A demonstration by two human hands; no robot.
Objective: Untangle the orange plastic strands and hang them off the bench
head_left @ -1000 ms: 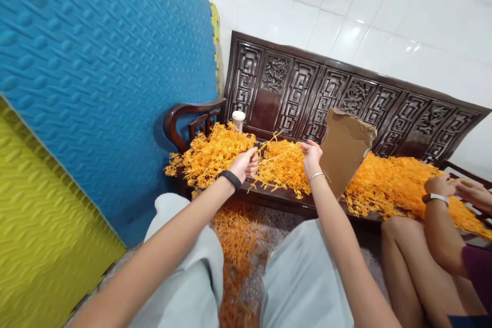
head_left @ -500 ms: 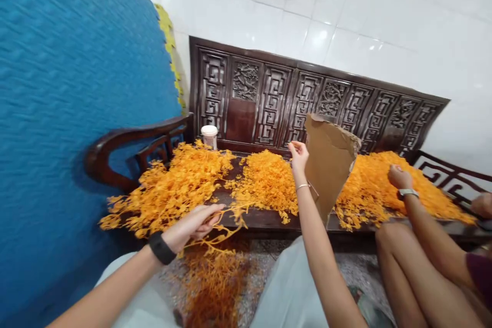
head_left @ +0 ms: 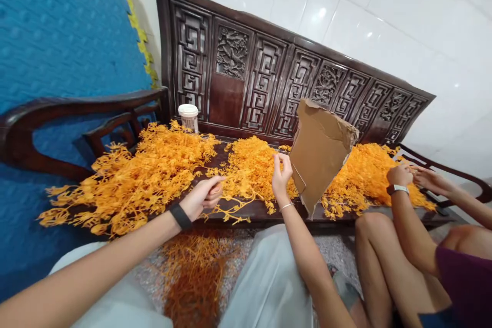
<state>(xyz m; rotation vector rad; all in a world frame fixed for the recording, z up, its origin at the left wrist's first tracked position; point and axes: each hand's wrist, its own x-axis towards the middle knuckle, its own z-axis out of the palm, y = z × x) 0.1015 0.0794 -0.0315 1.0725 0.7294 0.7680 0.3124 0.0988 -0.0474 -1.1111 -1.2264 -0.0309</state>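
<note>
- Left hand point(head_left: 203, 196): fingers are curling tight, gripping an orange sprig point(head_left: 230, 211); black wristband point(head_left: 180, 216) is sitting on that wrist.
- Sprig is reaching out rightward from the fist, its branches spreading above the front of the bench point(head_left: 226, 97), just before the middle pile point(head_left: 255, 164).
- Right hand point(head_left: 282, 177): thumb and index are standing up with a narrow gap; can't tell if anything small is sitting between the tips. Thin bracelet point(head_left: 286, 207) is circling the wrist.
- Right hand is hovering between middle pile and cardboard point(head_left: 319, 148).
- Cardboard is standing tilted on the seat, separating middle pile from right pile point(head_left: 365, 174).
- Left pile point(head_left: 154, 179) is filling the seat's left end, spilling out past the armrest point(head_left: 54, 100).
- White-lidded tub point(head_left: 188, 119) is standing behind left pile, near the backrest.
- Orange scraps point(head_left: 196, 271) are lying on the floor between the person's legs.
- Co-worker's hands point(head_left: 400, 177) are working close together at right pile, fingertips nearly meeting.
</note>
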